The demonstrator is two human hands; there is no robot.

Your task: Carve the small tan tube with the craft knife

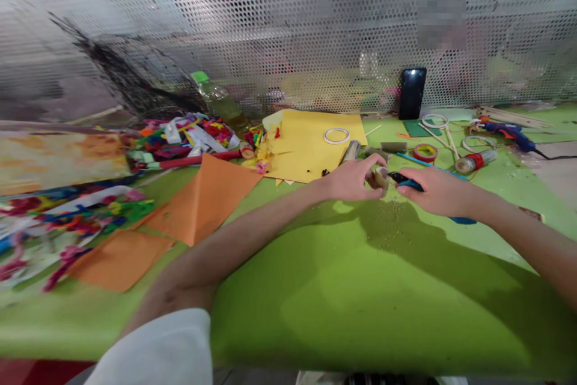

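Note:
My left hand (354,179) is closed around a short tan hollow tube piece (381,177), its open end turned toward my right hand. The fingers curl around its sides. My right hand (444,190) grips a blue-handled tool with a dark head (399,178), which looks like pliers. The tool's tip meets the rim of the tube piece; how far it reaches inside is hidden. A scatter of tan crumbs (392,223) lies on the green table (351,307) below. Behind my hands lie more short tubes, one greyish-brown tube (393,146) among them.
Orange paper (211,193) and yellow sheets (306,139) lie left of my hands, beside piles of colourful scraps (189,136). Rightward are a red tape roll (425,153), a wound red string spool (476,161) and a blue glue gun (511,133). A phone (412,93) leans against the perforated panel (311,30).

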